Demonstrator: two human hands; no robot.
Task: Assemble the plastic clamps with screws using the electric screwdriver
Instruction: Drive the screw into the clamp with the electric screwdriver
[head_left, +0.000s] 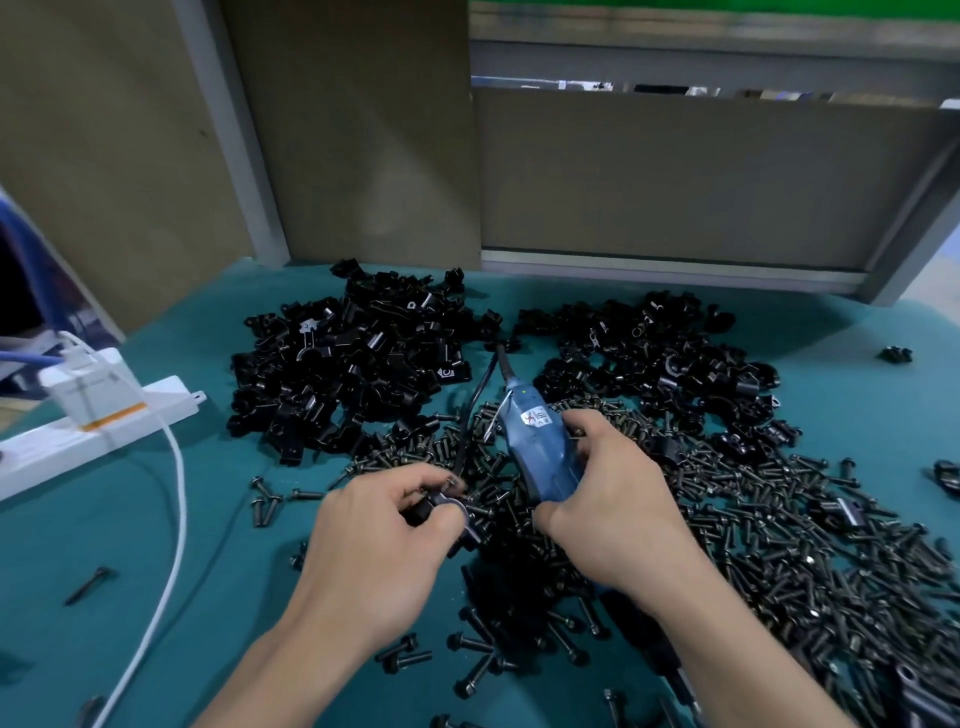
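The green table (208, 571) is covered with loose parts. A wide spill of black screws (779, 545) lies under and to the right of the screwdriver (535, 447), and two heaps of black clamps (343, 374) sit beyond it, one on either side of its cord.

The blue screwdriver's long axis runs away from the person: the cord end is far and the working end points back towards them, hidden beneath the wrist. The right hand (618, 509) is wrapped round the body, fingers curled over the far side.

The left hand (379, 530) is just left of the screwdriver, its fingertips pinching one clamp (447, 506) close beside the blue body but apart from it. I cannot tell whether a screw is seated in it.

As I see it, the tool must tip up and swing left so the bit comes over the clamp. The left hand is nearer the clamp, so it presents and the right drives.
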